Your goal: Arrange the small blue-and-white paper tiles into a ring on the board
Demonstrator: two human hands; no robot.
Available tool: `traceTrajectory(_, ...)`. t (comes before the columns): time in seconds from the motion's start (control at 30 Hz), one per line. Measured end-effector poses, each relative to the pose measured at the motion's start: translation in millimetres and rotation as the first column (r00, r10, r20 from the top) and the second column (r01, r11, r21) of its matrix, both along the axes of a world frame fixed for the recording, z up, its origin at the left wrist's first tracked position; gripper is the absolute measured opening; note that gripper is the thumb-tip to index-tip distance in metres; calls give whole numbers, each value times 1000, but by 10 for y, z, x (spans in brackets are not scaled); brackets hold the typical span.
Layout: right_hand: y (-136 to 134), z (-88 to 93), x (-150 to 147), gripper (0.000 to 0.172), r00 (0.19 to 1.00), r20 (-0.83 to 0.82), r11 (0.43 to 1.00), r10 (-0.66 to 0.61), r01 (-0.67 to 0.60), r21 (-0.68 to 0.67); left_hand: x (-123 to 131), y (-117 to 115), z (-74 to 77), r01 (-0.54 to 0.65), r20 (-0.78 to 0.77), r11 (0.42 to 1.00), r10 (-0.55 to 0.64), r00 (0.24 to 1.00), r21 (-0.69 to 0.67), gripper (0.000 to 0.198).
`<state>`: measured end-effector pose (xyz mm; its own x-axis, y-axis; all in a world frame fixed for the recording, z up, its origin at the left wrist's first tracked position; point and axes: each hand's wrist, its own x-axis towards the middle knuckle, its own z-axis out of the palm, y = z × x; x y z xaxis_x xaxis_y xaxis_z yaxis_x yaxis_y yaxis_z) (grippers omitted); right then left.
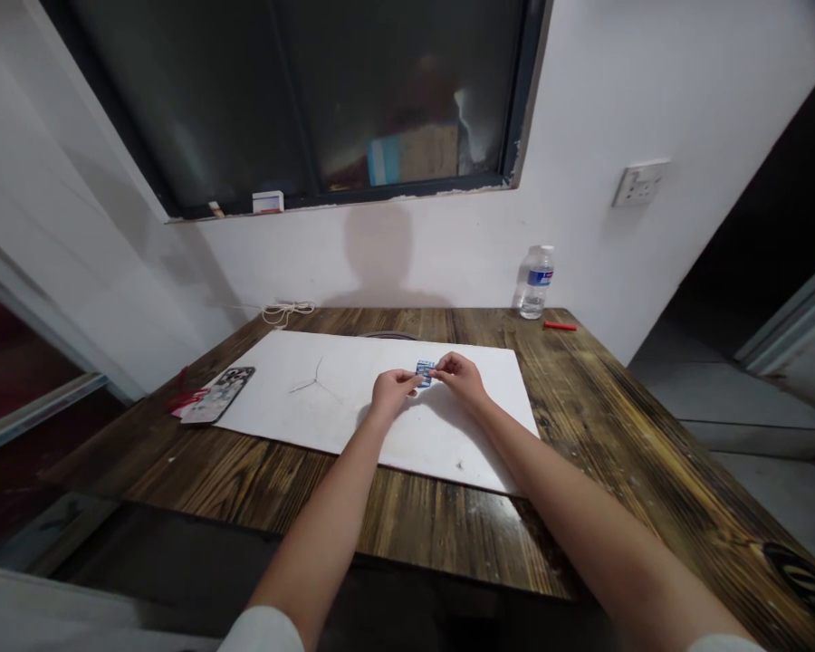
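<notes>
Both hands are up close together over the middle of a white board point(448, 444), holding a small blue-and-white paper piece point(425, 372) between them. Too small to tell exactly what it is, maybe a card or packet. Left hand point(394, 391) is narrow, a fingertip pinch on the piece's left side. Right hand point(458, 378) is narrow too, fingers pinching it from the right and top. The piece sits just above the board, and contact with the board can't be told.

The board lies on a dark wooden table point(584, 407). A thin dark crack-like mark point(316, 380) shows on its left half. Left of the board, a phone in a patterned case point(217, 396) lies just beside it, with a red tassel point(186, 394) touching the phone. At the far edge of the table are a plastic water bottle point(536, 282), a red stick point(560, 326) and a white cord point(285, 312). A wall socket point(642, 183) is on the wall to the right, below and beside a dark window point(299, 91).
</notes>
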<state>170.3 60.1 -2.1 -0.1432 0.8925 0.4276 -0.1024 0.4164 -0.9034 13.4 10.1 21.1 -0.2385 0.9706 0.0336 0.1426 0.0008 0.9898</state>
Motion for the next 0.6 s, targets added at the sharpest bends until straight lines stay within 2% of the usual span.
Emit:
traceTrajectory(0.1, -19, 6, 11, 31, 996, 77, 997, -36, 31, 76, 42, -32, 33, 40, -3, 999, -40, 999, -11, 31)
traceTrajectory(0.2, -14, -5, 10, 29, 995, 88, 991, -52, 41, 126, 62, -55, 62, 53, -7, 998, -53, 999, -27, 33)
traceTrajectory(0.37, 36, -31, 19, 26, 996, 69, 992, -63, 55, 116, 48, -64, 109, 50, 51, 999, -49, 998, -22, 33)
traceTrajectory(0.43, 65, -36, 56, 24, 984, 107, 983, -143, 129, 128, 24, -64, 137, 12, 93, 1000, -11, 996, -16, 34)
traceTrajectory(0.5, 91, -43, 111, 22, 930, 239, 953, -281, 242, 180, -10, -62, 165, -39, 140, 999, 40, 989, -5, 35)
traceTrajectory(0.6, 110, -64, 182, 24, 758, 500, 906, -419, 315, 283, -60, -60, 198, -111, 204, 994, 106, 973, 12, 36)
